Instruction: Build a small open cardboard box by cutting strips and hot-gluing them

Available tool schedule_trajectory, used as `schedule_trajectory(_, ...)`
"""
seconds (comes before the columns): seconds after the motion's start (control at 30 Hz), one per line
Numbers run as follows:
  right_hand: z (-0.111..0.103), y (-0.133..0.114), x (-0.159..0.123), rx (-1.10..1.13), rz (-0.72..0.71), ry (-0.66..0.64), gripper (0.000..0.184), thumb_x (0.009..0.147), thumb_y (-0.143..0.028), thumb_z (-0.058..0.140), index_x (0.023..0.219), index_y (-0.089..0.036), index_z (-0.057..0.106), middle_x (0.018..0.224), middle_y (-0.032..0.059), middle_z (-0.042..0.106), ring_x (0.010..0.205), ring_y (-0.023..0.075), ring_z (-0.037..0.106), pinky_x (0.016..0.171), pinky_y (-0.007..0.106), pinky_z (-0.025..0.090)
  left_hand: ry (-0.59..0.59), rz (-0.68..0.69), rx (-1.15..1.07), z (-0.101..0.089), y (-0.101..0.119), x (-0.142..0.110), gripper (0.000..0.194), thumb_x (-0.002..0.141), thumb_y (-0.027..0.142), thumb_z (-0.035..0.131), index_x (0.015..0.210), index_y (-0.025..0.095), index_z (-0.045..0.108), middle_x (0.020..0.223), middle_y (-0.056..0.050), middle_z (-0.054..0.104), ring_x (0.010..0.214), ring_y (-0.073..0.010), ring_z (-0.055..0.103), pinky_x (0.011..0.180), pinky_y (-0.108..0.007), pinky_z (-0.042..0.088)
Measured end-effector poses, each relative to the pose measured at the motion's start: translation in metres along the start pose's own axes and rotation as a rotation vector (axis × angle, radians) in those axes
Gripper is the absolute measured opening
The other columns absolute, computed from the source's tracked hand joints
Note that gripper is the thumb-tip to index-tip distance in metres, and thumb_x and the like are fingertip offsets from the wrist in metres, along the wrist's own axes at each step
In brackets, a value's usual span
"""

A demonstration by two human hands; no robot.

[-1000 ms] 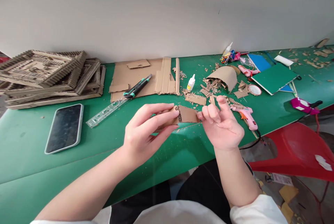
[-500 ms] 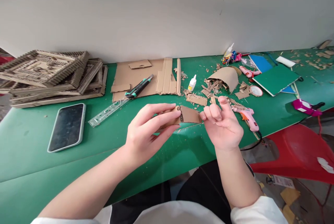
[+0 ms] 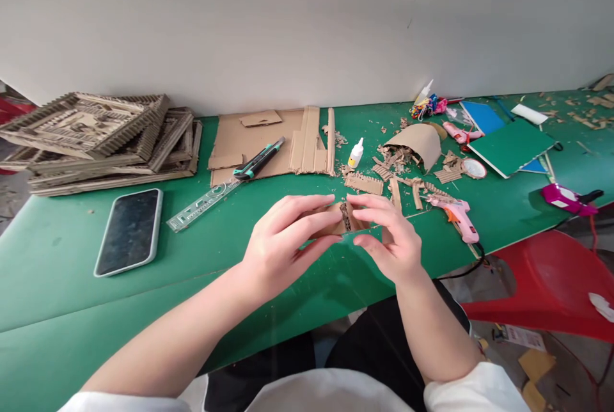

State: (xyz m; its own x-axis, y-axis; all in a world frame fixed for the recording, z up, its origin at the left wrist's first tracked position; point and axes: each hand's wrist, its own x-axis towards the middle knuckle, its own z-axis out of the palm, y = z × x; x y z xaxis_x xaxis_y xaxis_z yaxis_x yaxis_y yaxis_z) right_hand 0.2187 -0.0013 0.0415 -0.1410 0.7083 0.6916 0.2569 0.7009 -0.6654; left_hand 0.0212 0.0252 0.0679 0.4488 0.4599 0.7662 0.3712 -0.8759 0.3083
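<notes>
A small piece of brown cardboard, with a rough corrugated edge showing at its middle, is held above the green table between both hands. My left hand grips its left part, fingers over the top and thumb below. On the right part lie the fingers of my right hand, curved over it, with the thumb lower down near the bottom edge. Much of the piece is hidden behind the fingers. Just beyond the hands are torn cardboard strips and a small white glue bottle.
On the left are stacked cardboard frames and a phone. A utility knife lies across cardboard sheets, near a clear ruler. To the right are a pink glue gun, tape roll, green board and red stool.
My right hand has moved from the flap's far right end onto the cardboard, its fingers now over it. The flap that stuck out to the right is now mostly covered.
</notes>
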Motion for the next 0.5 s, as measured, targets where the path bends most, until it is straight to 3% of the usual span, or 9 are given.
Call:
schedule_trajectory(0.27,-0.0014,0.0000,-0.0015,-0.057,-0.078,0.000,0.049,0.080,-0.018,0.067,0.126,-0.034,0.058,0.120,0.0043,0.067,0.109,0.0237,0.062,0.094,0.047,0.049,0.006,0.096,-0.076,-0.0013,0.0003,0.0009,0.031,0.080,0.016,0.070,0.109,0.015,0.059,0.105,-0.011,0.068,0.091,-0.0177,0.063,0.078,-0.033,0.057)
schedule_trajectory(0.5,-0.0008,-0.0056,0.0009,-0.123,-0.174,0.018,0.043,0.081,-0.020,0.066,0.123,-0.026,0.061,0.114,0.0088,0.068,0.103,0.0235,0.064,0.088,0.045,0.054,0.037,0.132,-0.077,-0.0018,0.0016,0.0018,0.021,0.080,0.014,0.070,0.100,0.014,0.063,0.103,-0.011,0.069,0.088,-0.0175,0.062,0.074,-0.033,0.058)
